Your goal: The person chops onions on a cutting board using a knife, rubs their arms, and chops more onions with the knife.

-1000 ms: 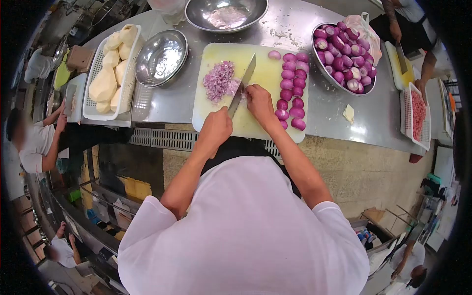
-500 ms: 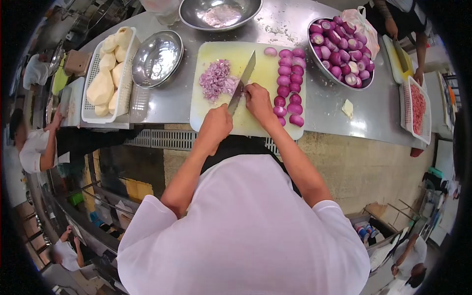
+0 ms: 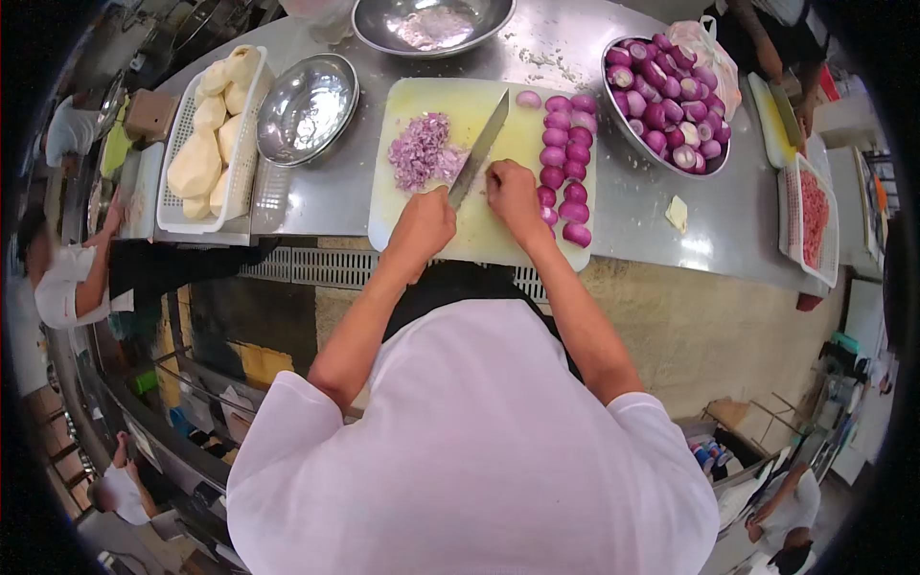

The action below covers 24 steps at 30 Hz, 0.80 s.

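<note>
My left hand (image 3: 422, 228) is closed round the handle of a broad kitchen knife (image 3: 482, 147), its blade slanting up and right over a yellowish-white cutting board (image 3: 513, 251). To the right of the blade, my right hand (image 3: 515, 198) rests low with its fingers curled in; anything inside them is hidden. A heap of chopped red onion (image 3: 419, 153) lies left of the knife, some bits touching the blade. Two columns of peeled red onions (image 3: 578, 153) line the board's right side. One paler onion piece (image 3: 528, 99) lies near the top.
On the metal table (image 3: 307, 206), a white basket (image 3: 233, 206) of peeled tubers and a shiny steel bowl (image 3: 305, 110) stand left. Another bowl (image 3: 374, 34) is behind. A bowl (image 3: 661, 165) of onions and a basket of minced meat (image 3: 813, 213) stand right. Other people work nearby.
My right hand has shifted slightly right, leaving a wider gap to the blade. The knife tip has moved a little right and up, with my left hand still on the handle.
</note>
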Each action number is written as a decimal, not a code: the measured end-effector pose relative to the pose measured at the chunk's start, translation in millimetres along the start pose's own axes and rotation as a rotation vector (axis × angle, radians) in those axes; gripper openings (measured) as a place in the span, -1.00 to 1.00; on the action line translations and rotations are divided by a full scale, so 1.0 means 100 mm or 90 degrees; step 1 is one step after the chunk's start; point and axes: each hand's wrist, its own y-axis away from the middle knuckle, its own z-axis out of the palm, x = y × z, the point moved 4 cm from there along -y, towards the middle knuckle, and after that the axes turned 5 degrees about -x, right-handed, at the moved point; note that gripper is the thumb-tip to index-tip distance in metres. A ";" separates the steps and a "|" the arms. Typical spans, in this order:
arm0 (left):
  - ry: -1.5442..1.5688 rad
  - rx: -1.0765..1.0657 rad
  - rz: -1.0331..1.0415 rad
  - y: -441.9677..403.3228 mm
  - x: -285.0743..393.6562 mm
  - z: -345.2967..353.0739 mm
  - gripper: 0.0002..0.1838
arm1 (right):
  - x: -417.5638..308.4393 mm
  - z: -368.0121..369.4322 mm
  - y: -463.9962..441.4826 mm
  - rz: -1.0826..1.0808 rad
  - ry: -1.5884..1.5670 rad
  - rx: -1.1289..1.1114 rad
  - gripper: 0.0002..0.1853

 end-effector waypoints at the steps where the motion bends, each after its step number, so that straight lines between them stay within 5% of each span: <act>1: 0.003 0.008 -0.001 0.03 0.04 -0.07 -0.85 | 0.02 -0.07 -0.05 -0.008 0.001 -0.002 -0.95; 9: 0.066 0.018 0.085 0.55 -0.35 0.15 -0.83 | 0.33 -0.76 -0.26 0.038 0.028 0.138 -0.93; 10: 0.168 -0.040 -0.053 0.54 -0.47 0.11 -0.83 | 0.32 -0.81 -0.30 0.037 0.061 0.123 -0.90; 11: 0.175 -0.036 -0.056 0.50 -0.53 0.08 -0.83 | 0.33 -0.83 -0.32 0.033 0.063 0.116 -0.90; 15: 0.010 0.123 0.030 0.37 -0.56 -0.09 -0.82 | 0.45 -0.81 -0.66 -0.028 0.108 0.119 -0.86; 19: 0.006 0.065 0.007 0.69 -0.33 0.05 -0.84 | 0.50 -0.78 -0.99 -0.071 0.176 0.079 -0.79; 21: 0.075 0.007 0.143 0.80 -0.30 0.18 -0.84 | 0.50 -0.73 -1.14 -0.100 0.174 0.048 -0.79; 23: 0.033 0.000 0.135 0.80 -0.41 0.16 -0.84 | 0.55 -0.66 -1.26 -0.123 0.172 0.016 -0.77; 24: 0.104 -0.049 0.007 0.75 -0.47 0.05 -0.84 | 0.69 -0.57 -1.31 -0.100 0.188 -0.018 -0.76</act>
